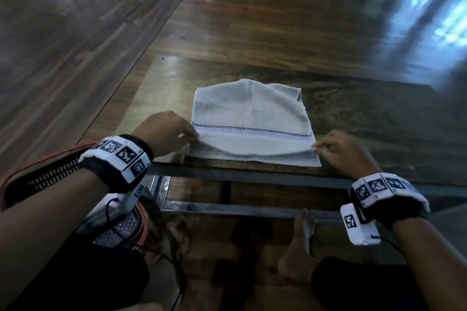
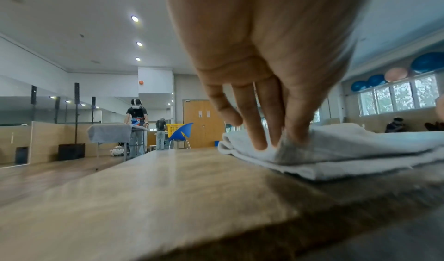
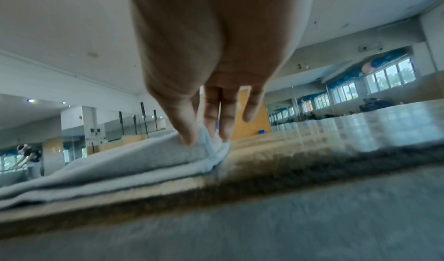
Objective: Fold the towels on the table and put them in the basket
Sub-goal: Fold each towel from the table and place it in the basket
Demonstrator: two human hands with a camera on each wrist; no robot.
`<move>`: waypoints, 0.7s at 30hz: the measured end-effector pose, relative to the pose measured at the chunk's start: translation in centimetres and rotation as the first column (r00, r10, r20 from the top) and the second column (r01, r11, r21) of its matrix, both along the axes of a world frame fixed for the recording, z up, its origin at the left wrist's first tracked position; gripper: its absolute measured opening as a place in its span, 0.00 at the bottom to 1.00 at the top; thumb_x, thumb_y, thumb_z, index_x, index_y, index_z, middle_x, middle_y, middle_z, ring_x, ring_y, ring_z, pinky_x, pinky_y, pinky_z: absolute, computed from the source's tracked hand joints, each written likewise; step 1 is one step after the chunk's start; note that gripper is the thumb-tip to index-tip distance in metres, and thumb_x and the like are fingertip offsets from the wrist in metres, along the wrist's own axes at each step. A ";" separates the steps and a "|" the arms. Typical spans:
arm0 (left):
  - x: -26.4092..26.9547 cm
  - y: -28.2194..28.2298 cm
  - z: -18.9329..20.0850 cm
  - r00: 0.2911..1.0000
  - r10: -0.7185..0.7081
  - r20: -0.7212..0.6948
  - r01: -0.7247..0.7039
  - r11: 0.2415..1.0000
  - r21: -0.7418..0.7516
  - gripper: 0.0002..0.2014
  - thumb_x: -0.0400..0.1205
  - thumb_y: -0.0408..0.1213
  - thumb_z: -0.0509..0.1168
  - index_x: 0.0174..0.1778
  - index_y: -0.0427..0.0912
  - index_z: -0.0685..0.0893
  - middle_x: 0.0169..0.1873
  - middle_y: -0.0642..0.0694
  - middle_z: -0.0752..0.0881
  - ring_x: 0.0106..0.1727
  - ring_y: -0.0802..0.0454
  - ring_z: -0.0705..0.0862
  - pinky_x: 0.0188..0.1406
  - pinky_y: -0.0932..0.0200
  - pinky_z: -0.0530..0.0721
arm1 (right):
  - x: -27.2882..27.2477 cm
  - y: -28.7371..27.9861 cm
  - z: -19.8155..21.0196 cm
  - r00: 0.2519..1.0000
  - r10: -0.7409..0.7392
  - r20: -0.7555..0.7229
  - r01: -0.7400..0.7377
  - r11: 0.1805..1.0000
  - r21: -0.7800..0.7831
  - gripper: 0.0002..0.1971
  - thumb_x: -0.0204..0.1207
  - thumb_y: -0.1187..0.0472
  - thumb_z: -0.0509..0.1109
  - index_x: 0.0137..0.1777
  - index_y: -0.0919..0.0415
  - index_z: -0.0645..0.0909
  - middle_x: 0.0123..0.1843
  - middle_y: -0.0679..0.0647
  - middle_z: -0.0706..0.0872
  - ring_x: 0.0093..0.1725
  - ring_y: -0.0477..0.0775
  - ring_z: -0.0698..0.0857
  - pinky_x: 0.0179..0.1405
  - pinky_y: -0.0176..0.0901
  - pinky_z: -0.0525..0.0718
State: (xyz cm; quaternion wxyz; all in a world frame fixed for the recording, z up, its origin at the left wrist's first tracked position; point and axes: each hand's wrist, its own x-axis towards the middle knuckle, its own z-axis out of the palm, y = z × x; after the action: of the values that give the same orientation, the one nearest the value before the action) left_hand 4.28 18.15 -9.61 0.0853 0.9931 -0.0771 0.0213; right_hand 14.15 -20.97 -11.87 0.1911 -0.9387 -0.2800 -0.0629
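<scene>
A pale grey towel (image 1: 250,118) with a dark checked stripe lies folded over on the wooden table (image 1: 366,113), near its front edge. My left hand (image 1: 169,131) pinches the near left corner of the upper layer (image 2: 286,147) between thumb and fingers. My right hand (image 1: 338,149) pinches the near right corner (image 3: 204,137) the same way. The upper layer is lifted a little off the lower one along the near edge. In the left wrist view the towel (image 2: 348,147) shows as stacked layers. The same layers of the towel (image 3: 125,166) appear in the right wrist view.
A dark mesh basket with an orange rim (image 1: 43,174) stands low at my left, beside the table. The table's metal frame (image 1: 242,211) and a bare foot (image 1: 298,255) are below the front edge. Far off are other people, a yellow basket (image 2: 175,129) and a blue chair (image 2: 181,134).
</scene>
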 end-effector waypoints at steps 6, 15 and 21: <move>-1.0 0.4 0.0 0.987 -0.148 0.059 0.148 0.989 0.009 0.09 0.79 0.45 0.66 0.50 0.52 0.90 0.48 0.54 0.90 0.45 0.53 0.87 0.44 0.56 0.84 | -1.0 -1.4 -0.2 0.994 0.015 0.107 -0.015 1.000 0.004 0.07 0.67 0.65 0.78 0.45 0.59 0.90 0.40 0.54 0.84 0.39 0.52 0.81 0.37 0.48 0.81; -2.3 0.1 -2.5 0.975 -0.217 -0.040 0.218 0.976 0.021 0.15 0.77 0.47 0.68 0.58 0.48 0.87 0.52 0.51 0.86 0.50 0.50 0.84 0.45 0.57 0.82 | -2.4 -2.0 -2.6 1.000 0.028 -0.011 -0.028 0.999 -0.038 0.11 0.72 0.63 0.74 0.54 0.55 0.88 0.46 0.48 0.82 0.43 0.49 0.83 0.40 0.47 0.84; -2.3 0.6 -2.5 0.969 -0.129 0.209 0.166 0.972 -0.168 0.05 0.79 0.34 0.68 0.45 0.40 0.89 0.42 0.45 0.88 0.38 0.45 0.86 0.35 0.48 0.86 | -2.7 -1.1 -1.4 0.976 0.044 0.212 -0.044 0.999 -0.005 0.10 0.69 0.67 0.76 0.50 0.61 0.89 0.43 0.56 0.87 0.41 0.57 0.84 0.37 0.49 0.84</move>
State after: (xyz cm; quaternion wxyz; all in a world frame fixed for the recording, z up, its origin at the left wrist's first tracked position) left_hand 1.95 18.70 -12.14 0.1703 0.9655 -0.1567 0.1196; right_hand 11.45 -22.11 -13.24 0.1612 -0.9202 -0.3196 -0.1584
